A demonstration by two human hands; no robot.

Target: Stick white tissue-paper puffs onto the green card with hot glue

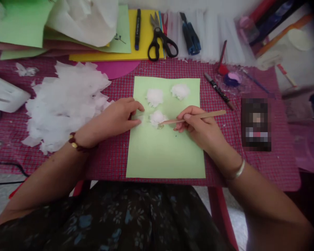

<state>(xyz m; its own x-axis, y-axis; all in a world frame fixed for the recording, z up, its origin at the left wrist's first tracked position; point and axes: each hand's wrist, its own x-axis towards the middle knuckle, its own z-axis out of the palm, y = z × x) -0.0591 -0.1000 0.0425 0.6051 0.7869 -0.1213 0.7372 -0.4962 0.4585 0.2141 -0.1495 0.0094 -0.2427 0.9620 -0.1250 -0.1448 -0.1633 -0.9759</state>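
Green paper with 3 white tufts

Pale wall behind a red-checked table, greyish floor beneath.

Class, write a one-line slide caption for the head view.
Right hand holds a stick at a white tuft on green paper, left hand nearby.

Sheet: laid on the cloth; three tufts set on it, two behind one.
Paper heap: spread left of the sheet.
Scissors: placed behind the sheet, mostly on the stack, with the marker set to their left.
Pen: laid right of the sheet.
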